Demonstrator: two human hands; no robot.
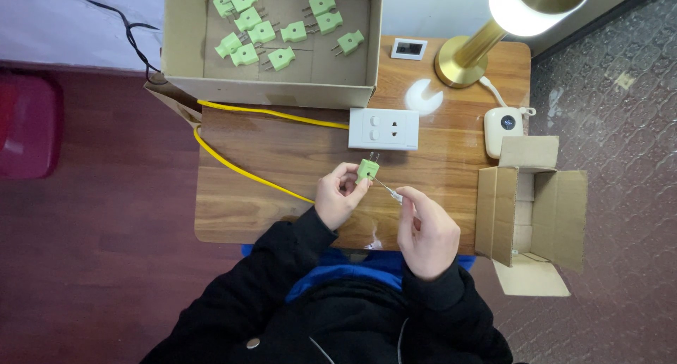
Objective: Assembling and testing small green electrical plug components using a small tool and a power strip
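The left hand (341, 198) pinches a small pale green plastic plug (367, 169) between thumb and fingertips, its two metal prongs pointing toward the white rectangular wall socket plate (383, 128), which lies just beyond the plug on the brown wooden table (282, 152). The right hand (425, 231) is curled closed around a thin metal screwdriver (389, 190), whose tip meets the plug's underside. A yellow cable (240, 168) runs left from the socket plate. Behind the plate sits an open cardboard box (271, 89) holding more green plugs (262, 33). Right of the plate stand a brass lamp (486, 40) and a second, smaller cardboard box (529, 209).
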